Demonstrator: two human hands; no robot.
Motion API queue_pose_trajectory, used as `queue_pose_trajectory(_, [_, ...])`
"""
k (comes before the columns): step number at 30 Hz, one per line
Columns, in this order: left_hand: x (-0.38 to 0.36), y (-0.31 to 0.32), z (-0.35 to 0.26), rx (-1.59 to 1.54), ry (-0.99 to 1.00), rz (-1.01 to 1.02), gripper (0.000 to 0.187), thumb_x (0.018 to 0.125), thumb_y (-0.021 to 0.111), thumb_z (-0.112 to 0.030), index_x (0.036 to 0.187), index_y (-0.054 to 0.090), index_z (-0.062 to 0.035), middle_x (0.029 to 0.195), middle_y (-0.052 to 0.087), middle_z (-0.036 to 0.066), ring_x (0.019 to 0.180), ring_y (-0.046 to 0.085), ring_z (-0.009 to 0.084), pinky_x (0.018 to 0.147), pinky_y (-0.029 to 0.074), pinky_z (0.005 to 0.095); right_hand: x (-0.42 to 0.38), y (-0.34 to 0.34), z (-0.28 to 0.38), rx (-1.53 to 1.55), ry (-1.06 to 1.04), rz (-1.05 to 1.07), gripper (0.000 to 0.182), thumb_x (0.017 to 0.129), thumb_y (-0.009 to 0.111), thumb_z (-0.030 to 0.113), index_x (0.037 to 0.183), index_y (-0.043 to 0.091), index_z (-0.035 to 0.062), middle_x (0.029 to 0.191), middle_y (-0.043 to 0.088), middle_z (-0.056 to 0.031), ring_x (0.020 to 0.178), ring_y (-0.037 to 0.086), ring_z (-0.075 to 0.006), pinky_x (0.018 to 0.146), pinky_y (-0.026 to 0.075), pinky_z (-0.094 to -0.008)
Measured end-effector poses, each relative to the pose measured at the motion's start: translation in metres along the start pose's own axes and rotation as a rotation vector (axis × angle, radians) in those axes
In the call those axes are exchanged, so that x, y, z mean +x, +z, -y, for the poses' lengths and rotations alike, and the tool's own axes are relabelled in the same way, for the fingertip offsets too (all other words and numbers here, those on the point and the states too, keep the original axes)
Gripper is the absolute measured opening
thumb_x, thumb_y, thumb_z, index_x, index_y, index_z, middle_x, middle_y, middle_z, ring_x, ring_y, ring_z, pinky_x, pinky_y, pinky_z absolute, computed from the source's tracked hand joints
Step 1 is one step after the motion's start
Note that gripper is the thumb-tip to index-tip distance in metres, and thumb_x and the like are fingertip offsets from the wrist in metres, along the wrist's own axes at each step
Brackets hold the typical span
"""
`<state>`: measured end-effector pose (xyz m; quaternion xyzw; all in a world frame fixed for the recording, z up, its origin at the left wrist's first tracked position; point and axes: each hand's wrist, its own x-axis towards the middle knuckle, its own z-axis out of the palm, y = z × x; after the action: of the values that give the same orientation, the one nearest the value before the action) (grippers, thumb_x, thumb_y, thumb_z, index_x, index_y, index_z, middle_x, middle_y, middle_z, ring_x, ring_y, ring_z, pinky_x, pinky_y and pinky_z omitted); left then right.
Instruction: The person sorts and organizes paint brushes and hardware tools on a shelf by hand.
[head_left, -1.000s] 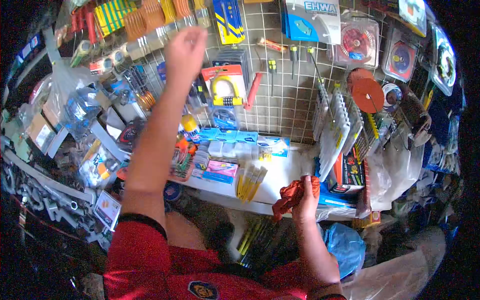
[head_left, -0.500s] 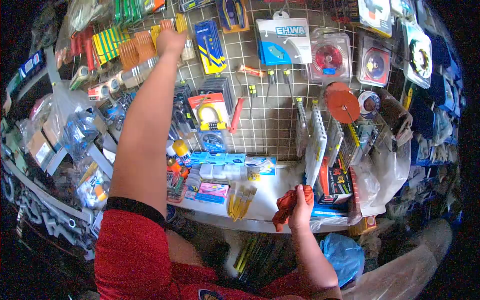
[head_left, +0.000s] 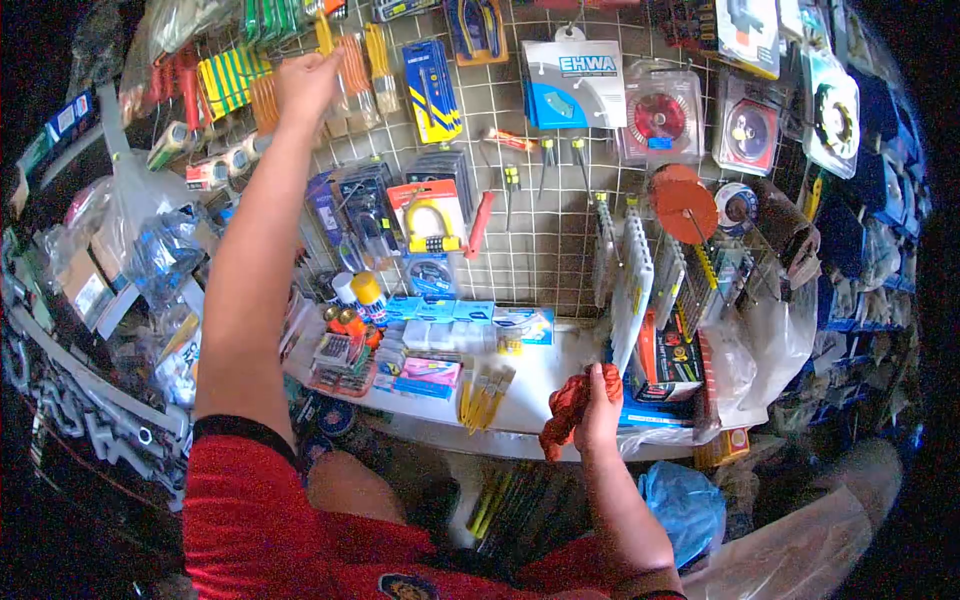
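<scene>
My left hand (head_left: 306, 88) is raised to the wire grid, its fingers closed among hanging paintbrushes. A yellow paintbrush handle (head_left: 325, 36) sticks up from its fingertips; the rest of that brush is hidden. Just to the right hang orange-handled brushes (head_left: 353, 68) and a yellow-handled brush (head_left: 379, 55). Lower down, my right hand (head_left: 599, 412) is closed around a crumpled orange-red cloth (head_left: 567, 410), part of which droops to the left over the shelf edge.
The wire grid (head_left: 535, 235) carries packaged tools, a yellow lock (head_left: 430, 225) and cutting discs (head_left: 684, 204). On the white shelf (head_left: 535, 400) are spray cans (head_left: 367, 292), small boxes and yellow-handled brushes (head_left: 487, 396). A blue plastic bag (head_left: 683, 512) lies below right.
My left hand has shifted left along the row of brushes, and a yellow handle now shows higher, above its fingers. My right hand still holds the cloth in nearly the same place.
</scene>
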<state>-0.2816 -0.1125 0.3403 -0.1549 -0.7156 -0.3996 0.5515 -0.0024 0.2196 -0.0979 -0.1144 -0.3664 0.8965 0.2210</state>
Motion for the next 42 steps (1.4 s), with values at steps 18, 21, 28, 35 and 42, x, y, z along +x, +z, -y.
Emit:
queue_pose_trajectory(18, [-0.229,-0.110,-0.066,-0.375,-0.314,0.931,0.014,0.093,0.057,-0.009,0.106,0.060,-0.0050,0.080,0.055,0.000,0.062,0.052,0.0094,0.053,0.045,0.0241,-0.041,0.036,0.022,0.499,0.178,0.236,0.073,0.091,0.036,0.074,0.126,0.053,0.0122,0.116,0.060,-0.0093,0.103,0.058,-0.0283,0.090,0.048,-0.0449])
queue_pose_trajectory(21, [-0.369,-0.097,-0.041,-0.232,0.036,1.228,0.030,0.089,0.057,-0.003,0.119,0.059,0.0003,0.107,0.063,0.013,0.094,0.062,0.0263,0.083,0.051,0.0388,-0.051,0.034,0.012,0.152,-0.104,0.394,0.066,0.096,0.039,0.063,0.132,0.049,0.0083,0.128,0.055,-0.0153,0.113,0.055,-0.0301,0.096,0.045,-0.0439])
queue_pose_trajectory(28, [-0.520,-0.072,-0.024,-0.504,-0.431,1.214,0.056,0.078,0.076,-0.018,0.123,0.046,-0.0044,0.098,0.067,0.020,0.099,0.067,0.0289,0.081,0.052,0.0424,-0.078,0.036,-0.018,-1.323,-0.621,0.867,0.069,0.081,0.065,0.015,0.143,0.037,0.0042,0.131,0.050,-0.0271,0.117,0.053,-0.0441,0.103,0.043,-0.0482])
queue_pose_trajectory(35, [-0.507,-0.067,-0.015,-0.547,-0.214,1.089,0.055,0.077,0.079,-0.013,0.118,0.043,-0.0079,0.094,0.060,0.009,0.084,0.062,0.0185,0.070,0.050,0.0322,-0.060,0.016,-0.044,-1.154,-0.046,0.912,0.044,0.092,0.064,0.026,0.127,0.052,0.0029,0.106,0.066,-0.0209,0.093,0.066,-0.0335,0.086,0.051,-0.0410])
queue_pose_trajectory(42, [-0.501,-0.078,-0.005,-0.961,-1.032,1.129,0.052,0.079,0.072,0.002,0.123,0.045,-0.0059,0.106,0.060,0.008,0.094,0.060,0.0159,0.081,0.051,0.0314,-0.052,0.016,-0.070,-1.157,0.105,0.809,0.025,0.097,0.062,0.022,0.108,0.065,-0.0002,0.095,0.071,-0.0056,0.087,0.064,-0.0122,0.082,0.051,-0.0313])
